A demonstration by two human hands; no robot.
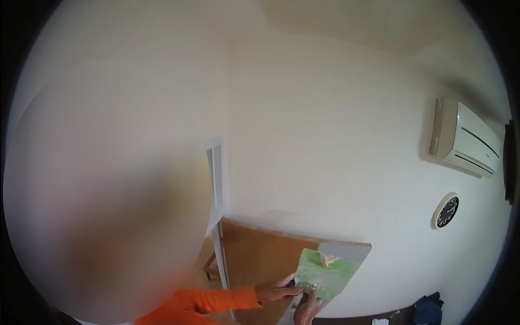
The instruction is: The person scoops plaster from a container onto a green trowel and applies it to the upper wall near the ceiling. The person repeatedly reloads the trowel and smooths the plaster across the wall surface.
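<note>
A green rectangular board [326, 277], smeared with white paste, is tilted up at the lower middle. A whitish lump of paste [327, 259] sits near its upper edge. From the lower edge of the picture, my left hand [307, 311] grips the near side of the board, thumb up against its face and the other fingers mostly hidden. Another person's hand [278, 289], at the end of an orange sleeve [230, 298], reaches from the left to the board's left edge. My right hand does not show.
A large blurred shape fills the left side, above the person's orange clothing. Behind the board stands a brown wooden panel [260, 254]. On the pale wall [325, 135] hang an air conditioner [470, 138] and a round clock [446, 211]. Dark blue cloth [428, 310] lies at lower right.
</note>
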